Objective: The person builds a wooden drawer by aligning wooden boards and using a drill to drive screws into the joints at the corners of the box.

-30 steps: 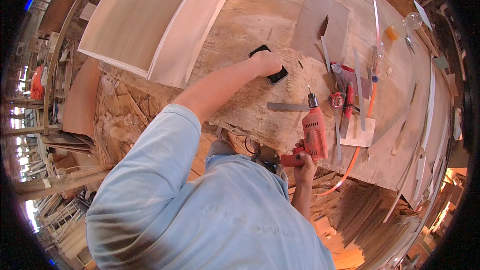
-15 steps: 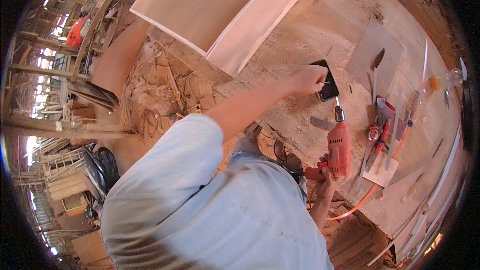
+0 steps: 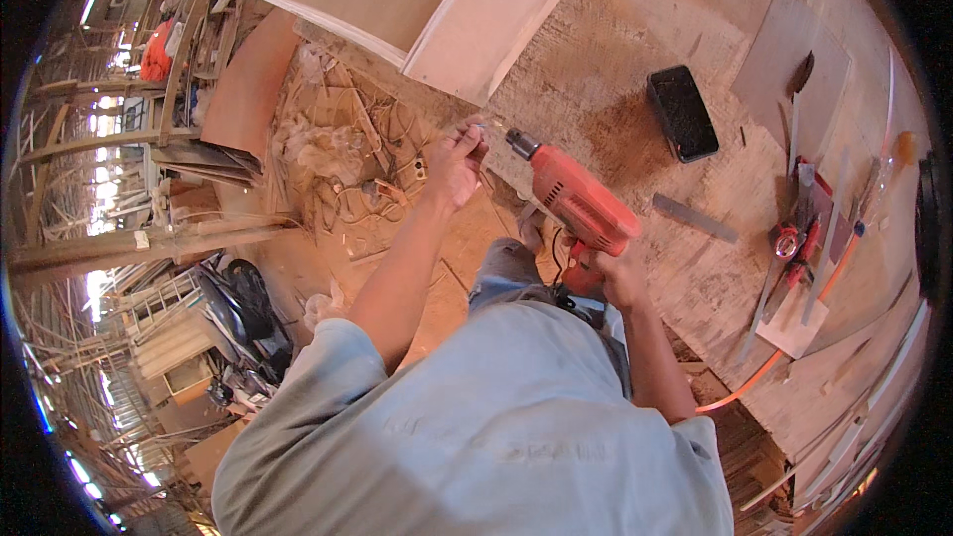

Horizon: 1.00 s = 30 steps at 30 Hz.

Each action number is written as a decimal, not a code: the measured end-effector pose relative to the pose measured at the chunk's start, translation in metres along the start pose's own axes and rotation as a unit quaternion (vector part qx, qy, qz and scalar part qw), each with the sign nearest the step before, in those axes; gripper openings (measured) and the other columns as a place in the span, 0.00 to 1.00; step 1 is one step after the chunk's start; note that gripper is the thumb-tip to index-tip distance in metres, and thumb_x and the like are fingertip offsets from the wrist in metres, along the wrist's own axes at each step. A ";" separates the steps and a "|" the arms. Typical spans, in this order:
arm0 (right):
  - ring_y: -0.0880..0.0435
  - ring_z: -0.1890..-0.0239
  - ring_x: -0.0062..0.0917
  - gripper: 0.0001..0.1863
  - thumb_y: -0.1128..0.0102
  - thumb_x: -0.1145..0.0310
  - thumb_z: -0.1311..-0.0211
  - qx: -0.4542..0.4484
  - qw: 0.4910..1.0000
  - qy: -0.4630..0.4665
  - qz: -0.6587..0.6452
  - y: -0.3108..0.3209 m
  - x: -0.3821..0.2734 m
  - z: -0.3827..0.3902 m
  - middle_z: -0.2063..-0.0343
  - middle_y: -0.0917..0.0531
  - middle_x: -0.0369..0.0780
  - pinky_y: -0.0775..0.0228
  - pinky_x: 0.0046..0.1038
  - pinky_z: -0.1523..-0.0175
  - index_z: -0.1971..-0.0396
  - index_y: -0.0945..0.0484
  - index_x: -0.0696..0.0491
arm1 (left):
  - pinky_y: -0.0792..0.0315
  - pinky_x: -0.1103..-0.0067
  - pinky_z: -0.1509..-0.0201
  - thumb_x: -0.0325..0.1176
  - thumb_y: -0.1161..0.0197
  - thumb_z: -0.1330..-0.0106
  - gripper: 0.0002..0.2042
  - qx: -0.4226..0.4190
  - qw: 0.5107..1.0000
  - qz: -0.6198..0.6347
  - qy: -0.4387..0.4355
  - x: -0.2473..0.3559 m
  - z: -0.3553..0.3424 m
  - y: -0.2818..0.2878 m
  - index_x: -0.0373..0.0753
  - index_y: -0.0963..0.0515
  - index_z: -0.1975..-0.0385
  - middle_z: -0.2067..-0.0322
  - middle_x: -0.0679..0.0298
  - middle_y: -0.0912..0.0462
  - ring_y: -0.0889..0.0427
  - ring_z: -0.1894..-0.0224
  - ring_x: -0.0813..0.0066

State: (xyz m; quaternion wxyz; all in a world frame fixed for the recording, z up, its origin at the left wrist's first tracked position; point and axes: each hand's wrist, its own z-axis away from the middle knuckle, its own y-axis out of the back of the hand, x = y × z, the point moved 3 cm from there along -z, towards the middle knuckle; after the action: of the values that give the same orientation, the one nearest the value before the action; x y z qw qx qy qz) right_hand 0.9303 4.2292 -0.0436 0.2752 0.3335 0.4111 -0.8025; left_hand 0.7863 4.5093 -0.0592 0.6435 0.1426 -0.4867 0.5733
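My right hand (image 3: 617, 276) is wrapped round the grip of a red power drill (image 3: 586, 201), whose chuck points up and left. Close to the drill's tip is my left hand (image 3: 460, 164), its fingers pinched together around something too small to make out. A tiny bright spot shows at those fingertips. On the workbench (image 3: 596, 69), right of the drill, lies a small black rectangular tray (image 3: 657, 91) with dark contents. A flat metal strip (image 3: 695, 218) rests just below the tray.
A large pale panel piece (image 3: 496, 15) stands at the bench's far left. To the right lie red-handled tools (image 3: 794, 243), a brush (image 3: 800, 74), a thin grey sheet (image 3: 794, 50) and an orange hose (image 3: 740, 384). Wood scraps and cables (image 3: 347, 149) litter the floor at left.
My left hand has left the black tray and moved left to the drill's tip. My right hand has raised the drill and swung it left, so it now points up-left.
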 end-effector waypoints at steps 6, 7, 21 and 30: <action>0.18 0.57 0.23 0.30 0.36 0.77 0.51 -0.050 0.998 -0.008 -0.038 -0.009 0.017 -0.012 0.56 0.16 0.36 0.24 0.29 0.50 0.42 0.25 0.56 | 0.18 0.77 0.57 0.38 0.34 0.29 0.08 0.048 0.998 0.044 0.027 -0.005 -0.005 -0.001 0.42 0.21 0.58 0.68 0.71 0.20 0.18 0.64 0.78; 0.18 0.57 0.23 0.30 0.36 0.77 0.51 -0.037 0.998 -0.006 -0.044 -0.010 0.018 -0.013 0.57 0.16 0.36 0.24 0.29 0.51 0.42 0.25 0.56 | 0.17 0.76 0.58 0.38 0.34 0.29 0.08 0.049 0.997 0.058 0.031 -0.006 -0.007 -0.001 0.42 0.21 0.59 0.68 0.71 0.20 0.18 0.65 0.77; 0.19 0.61 0.22 0.26 0.41 0.80 0.54 -0.017 0.998 -0.012 -0.059 -0.015 0.005 -0.013 0.61 0.17 0.35 0.25 0.27 0.55 0.49 0.22 0.56 | 0.22 0.76 0.54 0.36 0.38 0.25 0.07 0.099 0.994 -0.003 0.036 -0.018 -0.025 0.008 0.41 0.23 0.54 0.62 0.69 0.20 0.20 0.61 0.75; 0.18 0.58 0.23 0.28 0.35 0.78 0.51 -0.011 0.997 -0.009 -0.078 -0.006 0.022 -0.016 0.58 0.16 0.36 0.24 0.28 0.52 0.45 0.24 0.56 | 0.21 0.78 0.55 0.34 0.37 0.26 0.05 0.022 0.994 -0.093 0.057 -0.017 -0.039 0.015 0.42 0.23 0.58 0.62 0.68 0.19 0.20 0.62 0.78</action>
State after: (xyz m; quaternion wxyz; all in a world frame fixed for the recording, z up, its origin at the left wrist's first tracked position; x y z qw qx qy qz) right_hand 0.9172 4.2422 -0.0641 0.2191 0.2904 0.4420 -0.8200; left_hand 0.7937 4.5318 -0.0972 0.7178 0.1680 -0.4209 0.5286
